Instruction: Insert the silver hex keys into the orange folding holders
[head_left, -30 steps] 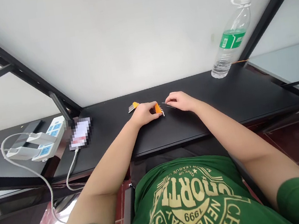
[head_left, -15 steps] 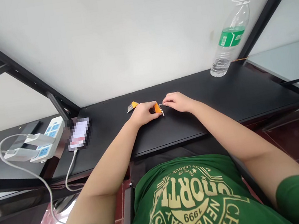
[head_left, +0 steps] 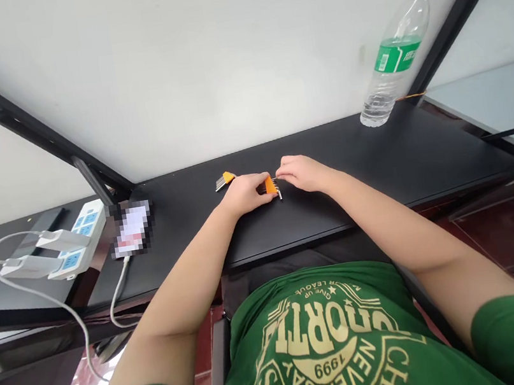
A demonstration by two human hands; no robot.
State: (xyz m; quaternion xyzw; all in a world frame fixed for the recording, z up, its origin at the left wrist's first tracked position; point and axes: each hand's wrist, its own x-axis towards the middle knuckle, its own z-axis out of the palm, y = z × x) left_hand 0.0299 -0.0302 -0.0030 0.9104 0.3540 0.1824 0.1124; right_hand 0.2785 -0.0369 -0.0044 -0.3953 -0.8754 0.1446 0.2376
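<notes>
My left hand is closed around an orange hex key holder, low over the black desk. Short bent ends of several hex keys stick out of the holder's right side. My right hand pinches a thin metal hex key by its end, close against that side of the holder. Whether the key's tip sits inside a slot is too small to tell. Behind my left hand lies a second orange holder, with a row of metal keys pointing left; my hand partly covers it.
A large water bottle with a green label stands at the back right by the wall. At the left lie a phone on a white cable and a white power strip with chargers. Black frame bars rise at both sides.
My right hand has come slightly left, bringing the hex key closer to the orange holder. My left hand keeps its hold. The view has shifted a little.
</notes>
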